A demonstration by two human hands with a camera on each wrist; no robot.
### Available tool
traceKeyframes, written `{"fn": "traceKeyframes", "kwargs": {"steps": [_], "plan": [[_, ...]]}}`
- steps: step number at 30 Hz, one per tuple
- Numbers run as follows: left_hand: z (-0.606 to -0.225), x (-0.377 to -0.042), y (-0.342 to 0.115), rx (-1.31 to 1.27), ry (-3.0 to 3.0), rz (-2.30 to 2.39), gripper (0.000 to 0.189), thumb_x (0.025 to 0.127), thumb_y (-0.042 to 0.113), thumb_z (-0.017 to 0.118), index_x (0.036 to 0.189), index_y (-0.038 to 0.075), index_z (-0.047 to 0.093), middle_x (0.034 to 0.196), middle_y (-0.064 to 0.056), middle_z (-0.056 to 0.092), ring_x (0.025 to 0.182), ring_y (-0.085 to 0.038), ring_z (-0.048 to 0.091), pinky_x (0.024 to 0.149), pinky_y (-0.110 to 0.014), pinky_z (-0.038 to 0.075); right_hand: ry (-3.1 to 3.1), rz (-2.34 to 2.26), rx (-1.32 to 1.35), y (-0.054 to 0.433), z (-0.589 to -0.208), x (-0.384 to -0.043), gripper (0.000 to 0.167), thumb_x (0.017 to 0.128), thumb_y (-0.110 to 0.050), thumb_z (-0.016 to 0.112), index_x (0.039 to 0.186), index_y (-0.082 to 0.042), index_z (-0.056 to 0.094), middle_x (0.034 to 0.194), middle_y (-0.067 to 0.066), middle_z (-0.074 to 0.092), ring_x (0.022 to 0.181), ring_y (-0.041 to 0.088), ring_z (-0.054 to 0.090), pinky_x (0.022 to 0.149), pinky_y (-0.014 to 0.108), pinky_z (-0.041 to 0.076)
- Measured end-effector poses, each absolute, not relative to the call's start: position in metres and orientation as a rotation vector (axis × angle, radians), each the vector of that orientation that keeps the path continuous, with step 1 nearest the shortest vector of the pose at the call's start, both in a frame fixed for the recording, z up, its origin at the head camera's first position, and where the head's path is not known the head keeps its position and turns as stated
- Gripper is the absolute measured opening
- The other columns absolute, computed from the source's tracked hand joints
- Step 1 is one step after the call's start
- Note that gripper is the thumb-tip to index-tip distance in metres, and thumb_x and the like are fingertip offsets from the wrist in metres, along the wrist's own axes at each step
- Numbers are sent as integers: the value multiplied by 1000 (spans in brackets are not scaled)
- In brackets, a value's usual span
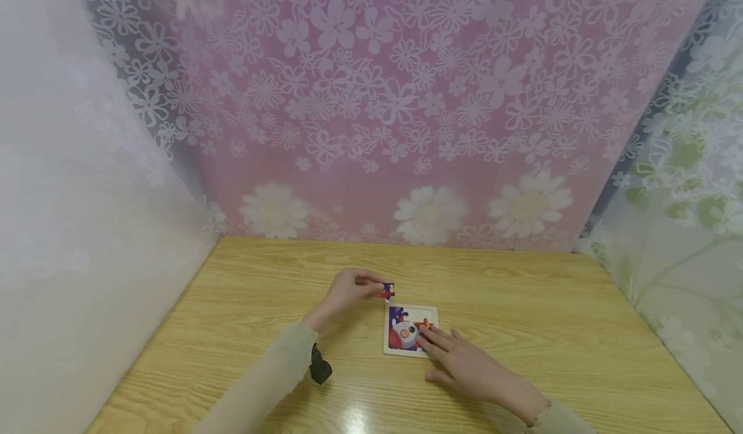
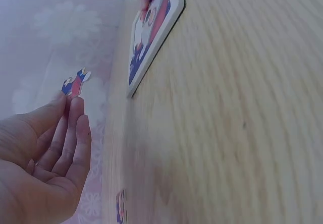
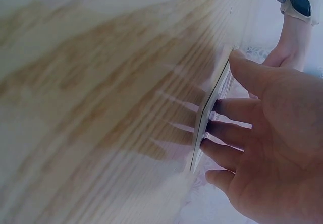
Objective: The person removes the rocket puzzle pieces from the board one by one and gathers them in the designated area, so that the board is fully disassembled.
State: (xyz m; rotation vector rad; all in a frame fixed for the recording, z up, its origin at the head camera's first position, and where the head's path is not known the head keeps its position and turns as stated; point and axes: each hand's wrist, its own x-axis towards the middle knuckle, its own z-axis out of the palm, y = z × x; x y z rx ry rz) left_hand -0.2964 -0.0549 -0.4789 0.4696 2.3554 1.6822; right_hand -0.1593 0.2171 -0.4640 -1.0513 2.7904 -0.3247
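A small square jigsaw puzzle tray (image 1: 418, 315) with a pale rim lies on the table. Assembled puzzle pieces (image 1: 404, 335) fill much of it, showing purple, red and white; a pale bare patch shows at its upper right. My left hand (image 1: 348, 290) pinches a purple and red puzzle piece (image 1: 388, 289) between thumb and fingers, held up just beyond the tray's upper left corner. In the left wrist view this puzzle piece (image 2: 75, 84) stands upright at the fingertips. The right hand (image 1: 471, 364) rests its extended fingers on the tray's right side, covering part of the picture.
The wooden table (image 1: 278, 279) is bounded by a pink floral backdrop (image 1: 383, 111) behind and pale hangings at both sides. Another colourful puzzle piece (image 2: 121, 206) lies on the table at the bottom of the left wrist view. A dark wrist device (image 1: 319, 364) hangs at the left sleeve.
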Motion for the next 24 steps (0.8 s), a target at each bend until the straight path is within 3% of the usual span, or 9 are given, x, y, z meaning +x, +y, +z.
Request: {"fn": "traceKeyframes", "kwargs": {"steps": [8,14,20,24], "plan": [[-475,-308,-88,414,2445,1667,22,97,29,71,112,15,77,94,-2,76,87,-31,71,71,-41,58,2777,-340,-1035,217,-463,-159,65,106,-44,50,153,0,41,158,21,38,145,41,37,114,63,29],[-471,-311,-113,309,2486,1694,19,96,26,72,111,15,78,99,-2,75,91,-21,72,81,-42,59,2782,-341,-1041,218,-465,-159,66,106,-45,50,153,0,41,158,20,38,145,40,37,114,63,29],[-472,-311,-137,241,2513,1685,20,98,19,70,113,8,76,101,-8,75,97,-30,71,84,-44,59,2798,-329,-1070,218,-467,-160,64,106,-43,51,153,0,42,158,20,40,144,41,38,113,63,31],[-475,-310,-150,212,2546,1620,22,99,21,69,114,8,75,101,-7,75,97,-30,71,83,-41,59,2796,-326,-1061,218,-467,-160,65,106,-45,50,153,-1,42,158,19,39,145,40,37,113,63,30]]}}
